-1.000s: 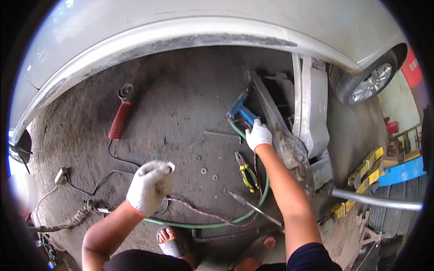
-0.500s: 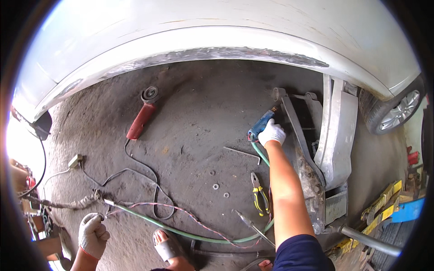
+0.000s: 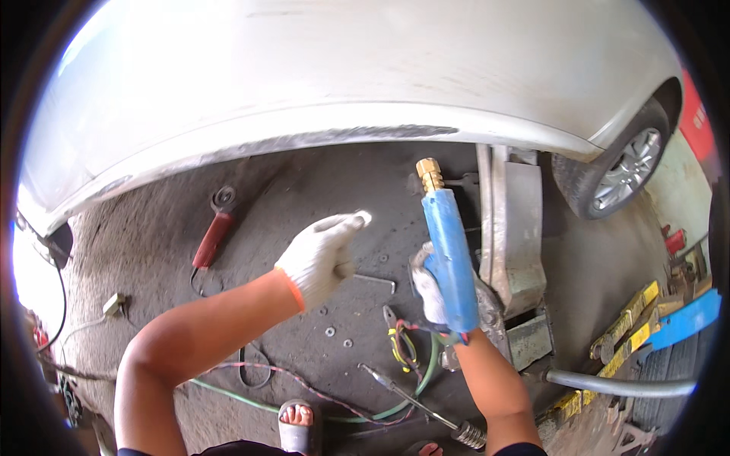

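In the middle, my left hand [image 3: 323, 254], in a white knit glove with an orange cuff, pinches a small bright ring [image 3: 365, 218] that looks like a washer. To its right, my gloved right hand [image 3: 430, 292] is wrapped round the handle of a blue welding gun [image 3: 451, 251]. The gun stands nearly upright, its brass tip [image 3: 430, 175] pointing up toward the car; its body hides part of my fingers. Beyond both hands is the white car's lower side [image 3: 251, 114], with a bare, scraped grey strip [image 3: 327, 137] along the sill. Neither hand touches the car.
On the floor lie a red angle grinder [image 3: 213, 239], pliers [image 3: 401, 342], a bent metal bar [image 3: 376, 280], a washer [image 3: 330, 331] and a long metal rod [image 3: 414, 399]. A green cable [image 3: 251, 403] curves near my feet. A metal lift arm [image 3: 519, 228] stands right.
My right hand has raised the blue welding gun from the floor beside the lift arm. My left hand has come from the lower left to the middle, its fingers pinched. The view has shifted.
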Tool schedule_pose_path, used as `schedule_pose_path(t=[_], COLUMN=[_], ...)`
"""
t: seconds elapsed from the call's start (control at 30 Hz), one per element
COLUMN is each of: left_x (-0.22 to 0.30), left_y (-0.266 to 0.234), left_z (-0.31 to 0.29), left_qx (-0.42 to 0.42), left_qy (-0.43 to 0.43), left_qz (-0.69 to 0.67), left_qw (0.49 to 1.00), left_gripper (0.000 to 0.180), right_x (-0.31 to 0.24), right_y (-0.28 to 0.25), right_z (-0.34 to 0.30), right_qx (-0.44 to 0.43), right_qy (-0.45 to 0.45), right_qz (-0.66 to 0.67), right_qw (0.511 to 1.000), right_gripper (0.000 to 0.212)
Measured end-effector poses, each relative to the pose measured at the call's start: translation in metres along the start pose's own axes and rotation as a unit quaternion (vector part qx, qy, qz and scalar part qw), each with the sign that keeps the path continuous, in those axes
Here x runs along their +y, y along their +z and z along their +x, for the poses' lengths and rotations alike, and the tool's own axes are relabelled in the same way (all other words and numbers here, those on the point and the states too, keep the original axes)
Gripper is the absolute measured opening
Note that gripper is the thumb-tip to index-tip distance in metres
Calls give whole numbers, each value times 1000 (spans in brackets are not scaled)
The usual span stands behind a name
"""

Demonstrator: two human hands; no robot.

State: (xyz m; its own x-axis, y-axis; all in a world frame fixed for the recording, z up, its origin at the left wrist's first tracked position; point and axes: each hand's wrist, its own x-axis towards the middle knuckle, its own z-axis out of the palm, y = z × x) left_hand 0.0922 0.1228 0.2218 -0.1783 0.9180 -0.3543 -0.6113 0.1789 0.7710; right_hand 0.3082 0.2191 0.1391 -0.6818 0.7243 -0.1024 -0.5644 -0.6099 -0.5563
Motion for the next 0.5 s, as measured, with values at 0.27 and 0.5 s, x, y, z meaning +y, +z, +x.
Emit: schedule_pose_path(t=[0.27, 0.5], left_x=[-7, -39], left_y=[116, 114], left_z=[105, 115], left_qx=[-181, -74], left_qy=[53, -123], left_qz=[-188, -366], left_qw=[964, 919], left_gripper=[24, 30], right_x=[-46, -53], right_y=[-7, 25], right_z=[-44, -33], right_qx=[50, -83], right_qy=[-104, -73], right_qz=[-138, -415], right_qw=[984, 903], right_gripper=[37, 43])
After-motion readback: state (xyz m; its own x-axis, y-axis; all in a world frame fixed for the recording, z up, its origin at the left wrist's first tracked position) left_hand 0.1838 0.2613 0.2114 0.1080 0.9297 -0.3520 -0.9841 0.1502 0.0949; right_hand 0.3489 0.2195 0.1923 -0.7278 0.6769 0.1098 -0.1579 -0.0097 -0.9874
